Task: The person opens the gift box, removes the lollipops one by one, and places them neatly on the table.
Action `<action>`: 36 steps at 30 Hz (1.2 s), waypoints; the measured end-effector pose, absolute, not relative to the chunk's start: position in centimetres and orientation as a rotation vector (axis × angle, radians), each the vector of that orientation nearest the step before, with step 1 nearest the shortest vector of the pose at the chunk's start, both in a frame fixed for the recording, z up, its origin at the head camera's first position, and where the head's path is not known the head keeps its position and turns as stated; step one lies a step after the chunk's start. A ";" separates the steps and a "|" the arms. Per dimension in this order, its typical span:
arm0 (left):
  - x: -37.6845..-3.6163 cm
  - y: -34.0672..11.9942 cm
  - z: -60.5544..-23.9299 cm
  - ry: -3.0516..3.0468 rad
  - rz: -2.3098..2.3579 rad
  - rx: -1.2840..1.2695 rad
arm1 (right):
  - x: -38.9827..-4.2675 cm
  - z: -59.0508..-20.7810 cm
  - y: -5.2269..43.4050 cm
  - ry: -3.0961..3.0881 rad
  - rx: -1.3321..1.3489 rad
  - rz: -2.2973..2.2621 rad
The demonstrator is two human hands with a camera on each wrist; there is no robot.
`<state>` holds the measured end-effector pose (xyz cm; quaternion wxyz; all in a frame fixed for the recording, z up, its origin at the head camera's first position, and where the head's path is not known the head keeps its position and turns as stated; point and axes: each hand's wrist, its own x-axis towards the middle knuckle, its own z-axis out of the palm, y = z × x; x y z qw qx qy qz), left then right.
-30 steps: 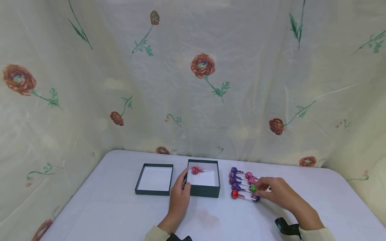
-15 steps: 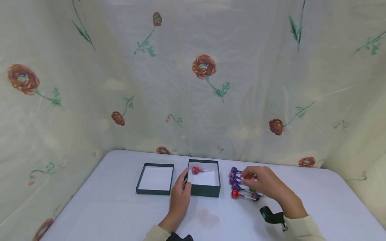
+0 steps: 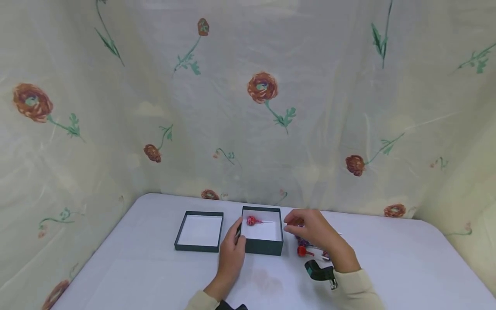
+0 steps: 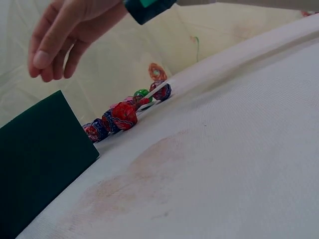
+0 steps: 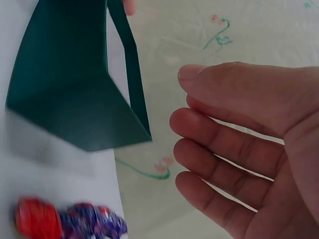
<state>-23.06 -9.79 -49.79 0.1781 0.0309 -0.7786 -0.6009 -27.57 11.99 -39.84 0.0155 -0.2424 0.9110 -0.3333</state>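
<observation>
A dark green open box (image 3: pixel 263 248) stands mid-table with one red lollipop (image 3: pixel 252 221) lying inside. My left hand (image 3: pixel 237 233) grips the box's left wall near the front corner. Just right of the box, my right hand (image 3: pixel 295 226) hovers with relaxed fingers over a row of wrapped lollipops (image 3: pixel 302 251), which it partly hides. It holds nothing. The right wrist view shows that empty palm (image 5: pixel 239 149) beside the box's corner (image 5: pixel 75 89), with a red and a purple lollipop (image 5: pixel 37 219) below. In the left wrist view the lollipops (image 4: pixel 124 115) lie past the box's side (image 4: pixel 40 149).
A second shallow green tray or lid (image 3: pixel 195 248) lies left of the box. The white table (image 3: pixel 387 267) meets a flowered curtain (image 3: pixel 263 129) at the back and sides. A faint stain (image 4: pixel 144 169) marks the cloth in front of the box.
My right hand has left the right end of the lollipop row and moved left and up to the box's right edge. The left hand and box stayed put.
</observation>
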 end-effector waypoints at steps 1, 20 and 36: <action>-23.0 -9.8 -49.8 -2.200 -1.699 0.084 | -27.6 -39.9 11.7 2.828 -0.757 -1.048; -23.2 -9.8 -49.6 -2.230 -1.678 0.070 | -29.4 -42.0 6.3 2.859 -0.720 -1.271; -23.3 -10.4 -49.8 -2.222 -1.681 0.083 | -30.8 -44.6 2.0 2.940 -0.722 -1.434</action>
